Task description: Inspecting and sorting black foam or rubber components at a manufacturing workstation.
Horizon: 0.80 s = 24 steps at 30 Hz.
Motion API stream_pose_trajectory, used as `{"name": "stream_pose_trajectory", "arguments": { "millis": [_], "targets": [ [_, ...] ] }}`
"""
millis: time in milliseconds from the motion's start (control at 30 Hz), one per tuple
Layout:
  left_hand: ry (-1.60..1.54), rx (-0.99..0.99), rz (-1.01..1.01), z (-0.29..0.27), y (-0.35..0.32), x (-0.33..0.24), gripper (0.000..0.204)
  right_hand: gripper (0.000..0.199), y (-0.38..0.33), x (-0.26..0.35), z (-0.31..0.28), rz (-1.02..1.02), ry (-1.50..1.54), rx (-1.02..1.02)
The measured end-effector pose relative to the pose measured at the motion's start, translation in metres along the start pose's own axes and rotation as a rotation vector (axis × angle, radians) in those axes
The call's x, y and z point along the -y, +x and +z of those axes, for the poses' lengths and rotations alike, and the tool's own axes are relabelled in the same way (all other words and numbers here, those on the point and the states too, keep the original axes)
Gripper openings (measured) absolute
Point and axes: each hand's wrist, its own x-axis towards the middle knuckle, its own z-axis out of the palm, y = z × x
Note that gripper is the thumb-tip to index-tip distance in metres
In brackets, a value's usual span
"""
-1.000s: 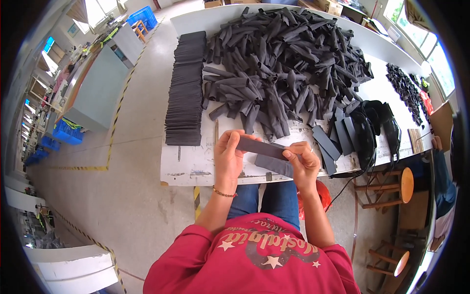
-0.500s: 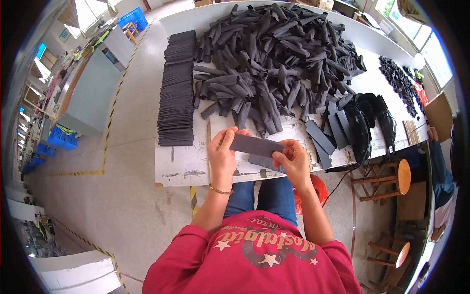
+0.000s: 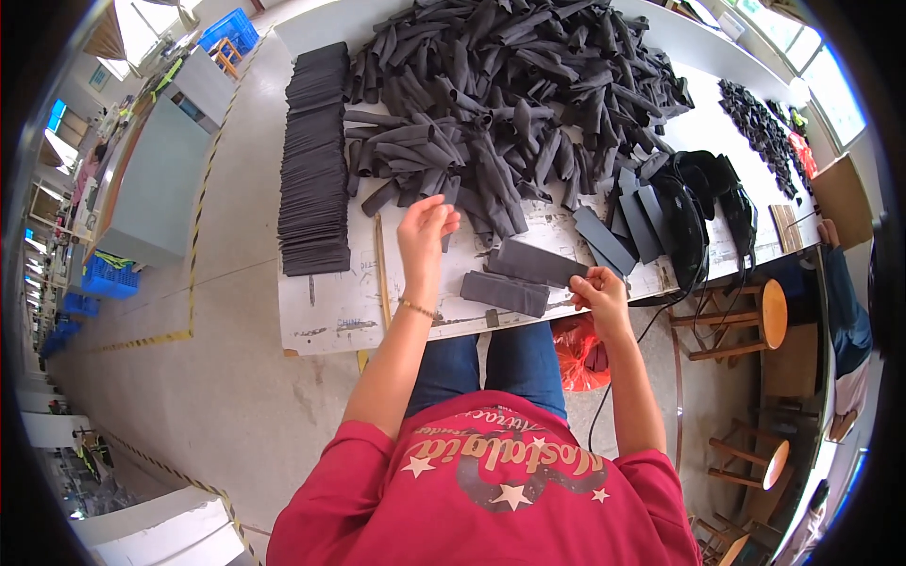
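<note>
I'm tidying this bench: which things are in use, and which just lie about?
In use:
right hand holding a flat dark strip
left hand at the pile of rolled dark pieces
second strip

Lying about:
stacked flat strips
wooden stools
blue crates

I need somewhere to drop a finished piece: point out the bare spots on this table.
Bare tabletop lies along the near edge, between the flat stack and the left hand, split by a thin stick. The far right corner is also open. The middle is buried under the loose pile; the right hand holds a strip.
</note>
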Motion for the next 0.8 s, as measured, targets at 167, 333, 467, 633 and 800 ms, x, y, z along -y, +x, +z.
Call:
{"name": "stream_pose_trajectory", "arguments": {
  "millis": [167, 333, 467, 633, 800],
  "targets": [
    [0.418, 0.009, -0.119, 0.027, 0.024, 0.044, 0.018, 0.031, 0.011, -0.020, 0.014, 0.024, -0.084, -0.022],
    [0.794, -0.070, 0.026, 0.032, 0.036, 0.078, 0.031, 0.042, 0.001, 0.001, 0.028, -0.039, -0.733, -0.160],
    [0.793, -0.092, 0.044, 0.034, 0.039, 0.088, 0.020, 0.030, 0.023, 0.006, -0.001, -0.341, -1.092, -0.337],
    [0.633, -0.080, 0.048, 0.037, 0.030, 0.079, 0.020, 0.032, 0.071, -0.002, -0.034, -0.696, -1.529, -0.378],
    [0.307, 0.021, -0.151, 0.029, 0.011, 0.048, 0.022, 0.028, 0.078, -0.022, -0.034, -0.728, -1.908, -0.304]
  ]
}}
